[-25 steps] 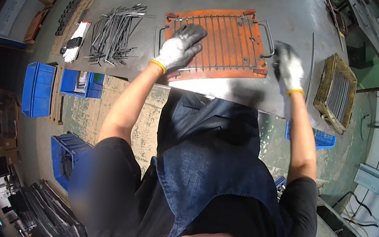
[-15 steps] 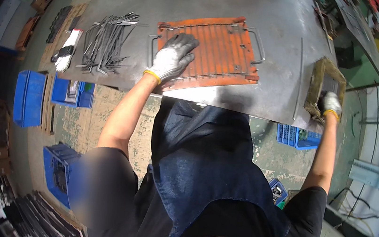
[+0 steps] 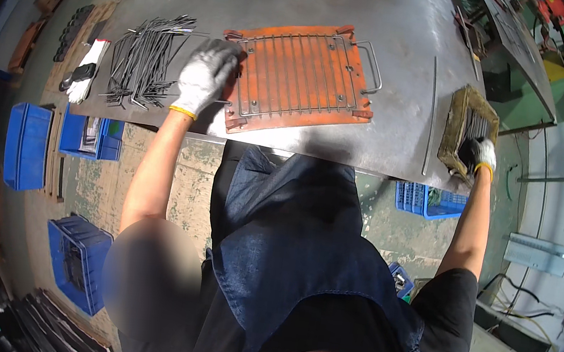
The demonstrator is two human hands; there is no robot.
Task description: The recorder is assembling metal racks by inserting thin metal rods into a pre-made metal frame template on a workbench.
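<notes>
A wire rack (image 3: 302, 69) with a loop handle at its right end lies on an orange ribbed plate (image 3: 289, 119) on the steel table (image 3: 331, 3). My gloved left hand (image 3: 204, 76) lies palm down over the rack's left end and hides the handle there. My gloved right hand (image 3: 482, 155) is far out to the right. Its fingers dip into an open yellowish box (image 3: 458, 117) of dark metal rods at the table's corner. What the fingers hold is hidden.
A heap of bent wire rods (image 3: 143, 60) lies left of the plate, with a spare glove (image 3: 87, 75) beyond it. One long straight rod (image 3: 431, 110) lies between plate and box. Blue crates (image 3: 25, 144) (image 3: 427, 201) stand on the floor below the table's edge.
My right hand left the rack's right end and swung out to the box at the table's corner. My left hand stayed on the rack's left end.
</notes>
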